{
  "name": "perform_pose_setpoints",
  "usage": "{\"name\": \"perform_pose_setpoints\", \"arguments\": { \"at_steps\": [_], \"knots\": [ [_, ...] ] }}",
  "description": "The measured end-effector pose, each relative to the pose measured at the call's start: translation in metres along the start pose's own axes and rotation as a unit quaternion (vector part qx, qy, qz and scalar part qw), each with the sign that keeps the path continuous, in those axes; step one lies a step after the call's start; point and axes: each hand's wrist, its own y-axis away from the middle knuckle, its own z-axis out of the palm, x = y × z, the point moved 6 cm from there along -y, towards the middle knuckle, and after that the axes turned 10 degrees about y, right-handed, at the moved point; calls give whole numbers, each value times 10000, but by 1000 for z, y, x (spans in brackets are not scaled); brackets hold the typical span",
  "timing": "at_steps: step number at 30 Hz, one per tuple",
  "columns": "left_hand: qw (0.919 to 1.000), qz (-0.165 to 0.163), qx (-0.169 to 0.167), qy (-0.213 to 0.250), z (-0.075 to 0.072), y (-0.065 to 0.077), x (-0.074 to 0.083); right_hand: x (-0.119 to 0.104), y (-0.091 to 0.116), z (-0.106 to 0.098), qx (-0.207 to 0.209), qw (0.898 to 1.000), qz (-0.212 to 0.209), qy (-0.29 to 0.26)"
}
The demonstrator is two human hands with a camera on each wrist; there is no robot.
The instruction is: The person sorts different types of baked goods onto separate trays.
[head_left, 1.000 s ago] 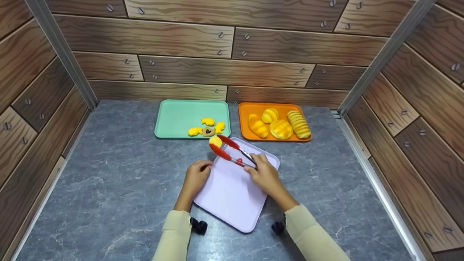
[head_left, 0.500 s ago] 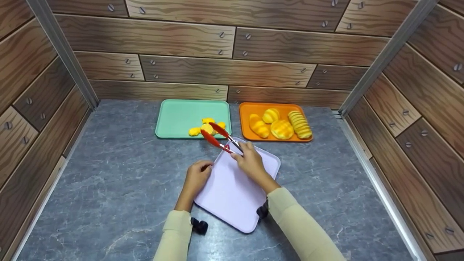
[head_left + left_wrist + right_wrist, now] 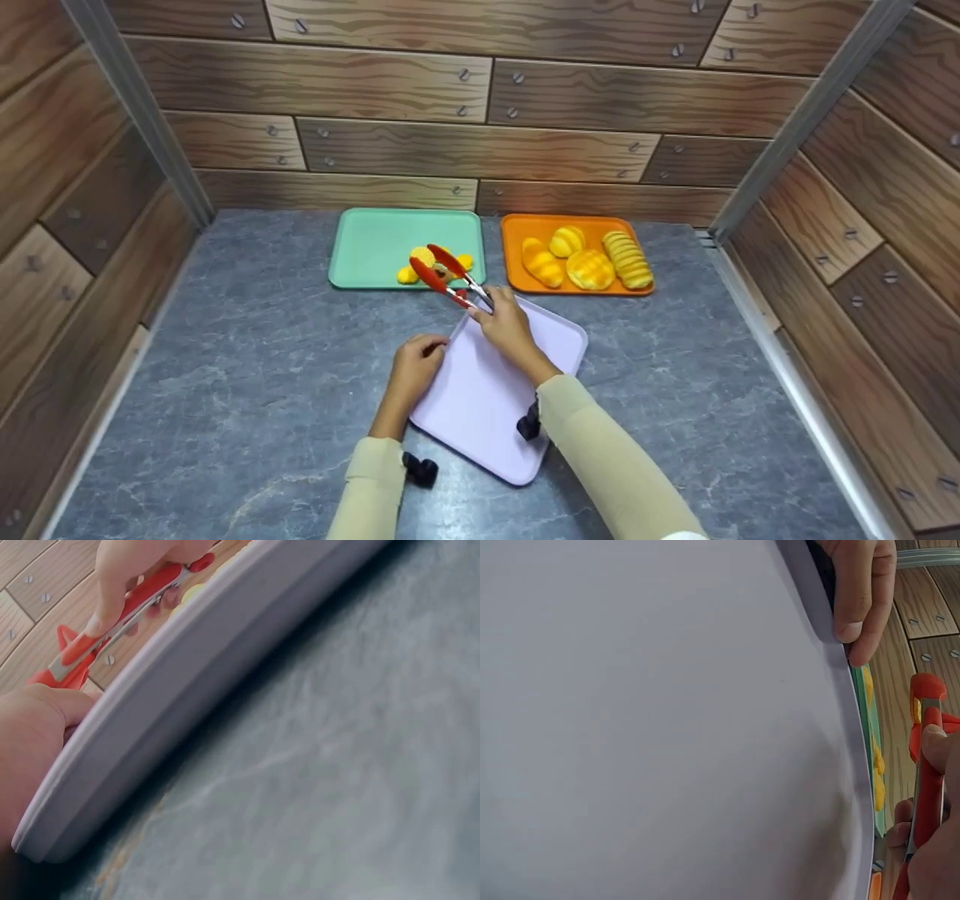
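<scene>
My right hand [image 3: 506,322] grips red-tipped tongs [image 3: 435,276], which reach over the front of the green tray [image 3: 367,247]. A round yellow piece [image 3: 422,257] shows between the tong tips. Below and behind the tongs lie small yellow pieces [image 3: 407,275] and a brown heart-marked cookie [image 3: 440,271], partly covered. With thumb and fingers, my left hand [image 3: 416,367] holds the left edge of the lilac tray [image 3: 480,405], which lies at an angle in front of me. The right wrist view shows the left fingers [image 3: 862,600] at that rim.
On the right, an orange tray [image 3: 517,283] carries several bread-like pieces, among them a croissant-shaped one [image 3: 541,264] and a ridged loaf [image 3: 628,260]. Wood-patterned walls [image 3: 375,150] enclose the grey marbled tabletop [image 3: 262,375] at the back and sides.
My right hand has carried the tongs and the round yellow piece forward and left, from over the lilac tray's far corner to over the green tray. The left hand keeps its place at the rim.
</scene>
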Motion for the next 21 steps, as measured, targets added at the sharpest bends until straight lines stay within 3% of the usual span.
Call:
{"name": "perform_pose_setpoints", "arguments": {
  "at_steps": [11, 21],
  "knots": [
    [10000, -49, 18, 38, 2, 1, 3, -25, -25, 17, -135, 9990, -27, 426],
    [10000, -69, -41, 7, 0, 1, 2, -42, -31, 38, -230, 9962, 25, 842]
  ]
}}
